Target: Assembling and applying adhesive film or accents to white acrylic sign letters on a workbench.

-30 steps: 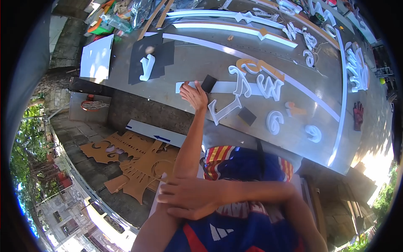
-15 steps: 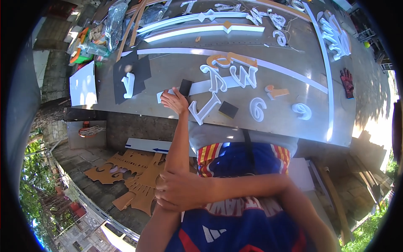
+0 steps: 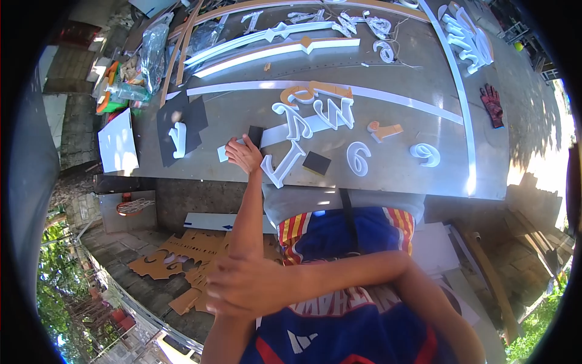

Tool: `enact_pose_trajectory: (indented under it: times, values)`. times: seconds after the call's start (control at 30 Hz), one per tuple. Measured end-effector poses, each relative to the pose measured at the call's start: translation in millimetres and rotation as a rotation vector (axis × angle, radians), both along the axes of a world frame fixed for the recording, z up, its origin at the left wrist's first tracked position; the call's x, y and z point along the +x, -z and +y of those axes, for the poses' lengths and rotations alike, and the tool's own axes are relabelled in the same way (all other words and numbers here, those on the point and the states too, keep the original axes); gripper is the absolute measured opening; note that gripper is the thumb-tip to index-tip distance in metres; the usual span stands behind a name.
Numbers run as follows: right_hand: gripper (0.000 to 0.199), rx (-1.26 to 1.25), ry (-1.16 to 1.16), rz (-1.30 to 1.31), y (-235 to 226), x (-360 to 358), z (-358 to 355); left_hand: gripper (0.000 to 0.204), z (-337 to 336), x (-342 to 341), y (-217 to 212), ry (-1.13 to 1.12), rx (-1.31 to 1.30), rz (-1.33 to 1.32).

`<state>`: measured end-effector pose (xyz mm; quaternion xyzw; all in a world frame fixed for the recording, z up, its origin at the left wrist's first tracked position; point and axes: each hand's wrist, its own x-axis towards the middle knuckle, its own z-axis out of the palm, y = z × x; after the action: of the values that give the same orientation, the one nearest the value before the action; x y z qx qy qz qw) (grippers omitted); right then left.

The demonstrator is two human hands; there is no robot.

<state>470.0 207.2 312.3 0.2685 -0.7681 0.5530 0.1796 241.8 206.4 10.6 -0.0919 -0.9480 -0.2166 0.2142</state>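
Note:
My left hand (image 3: 244, 155) rests at the near edge of the metal table, palm down with its fingers stretched out. It lies over the end of a white strip (image 3: 279, 134), beside a black rectangular block (image 3: 255, 135). A white angular letter-shaped piece (image 3: 284, 164) stands just right of the wrist. Slightly blurred, my right hand (image 3: 245, 285) reaches across my body and is wrapped round my left forearm (image 3: 247, 227). A second dark block (image 3: 316, 162) sits to the right of the angular piece.
White numeral shapes (image 3: 357, 159) and a tan-faced piece (image 3: 384, 130) lie rightward. At left are a dark sheet (image 3: 197, 121), a white y-shaped piece (image 3: 177, 139) and a white panel (image 3: 119, 145). A dark red glove (image 3: 492, 106) lies far right. Cut brown boards (image 3: 173, 255) lie below.
The table and its pieces have shifted left in view. My right hand has slid a little down the left forearm toward the elbow. The left hand stays near the black block.

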Motion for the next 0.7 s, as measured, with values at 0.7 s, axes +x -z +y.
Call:
enact_pose_trajectory:
  times: [0.7]
  values:
    - [0.037,-0.247,-0.398,-0.007,-4.9,14.7,19.9,0.047,-2.8,-5.6,3.8,-0.056,-0.029,-0.037]
